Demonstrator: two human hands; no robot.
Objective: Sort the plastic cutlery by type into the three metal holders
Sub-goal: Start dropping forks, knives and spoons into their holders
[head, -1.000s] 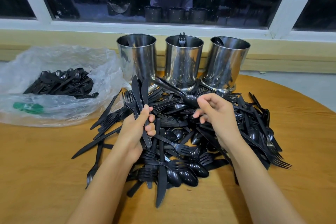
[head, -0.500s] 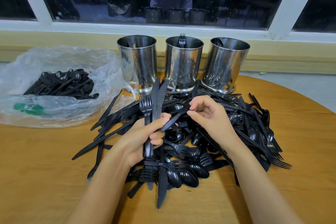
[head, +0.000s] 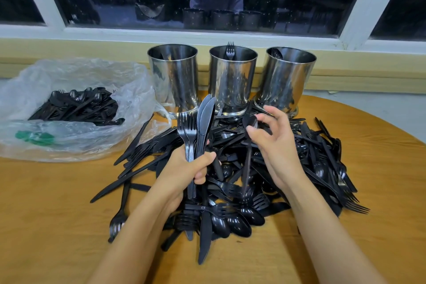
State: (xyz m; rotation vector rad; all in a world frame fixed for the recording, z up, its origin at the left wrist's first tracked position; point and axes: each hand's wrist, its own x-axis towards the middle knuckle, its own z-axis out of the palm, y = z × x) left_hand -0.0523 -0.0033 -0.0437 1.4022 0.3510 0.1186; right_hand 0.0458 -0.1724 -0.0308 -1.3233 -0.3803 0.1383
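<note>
Three shiny metal holders stand in a row at the back of the table: the left holder (head: 174,76), the middle holder (head: 232,78) with a fork (head: 230,49) sticking up, and the right holder (head: 288,80) with a spoon bowl (head: 276,53) at its rim. In front lies a big pile of black plastic cutlery (head: 318,159). My left hand (head: 191,168) grips an upright bundle of forks (head: 187,127) and knives (head: 206,117). My right hand (head: 276,147) pinches a black spoon (head: 250,122) near its bowl, the handle hanging down over the pile.
A crumpled clear plastic bag (head: 92,76) lies at the left with more black cutlery (head: 76,106) inside. The round wooden table (head: 46,214) ends in a curved edge at the right. A window sill and dark window stand behind the holders.
My right hand has lifted a spoon out of the pile and now holds it by the bowl end. My left hand has turned its bundle more upright, just in front of the holders.
</note>
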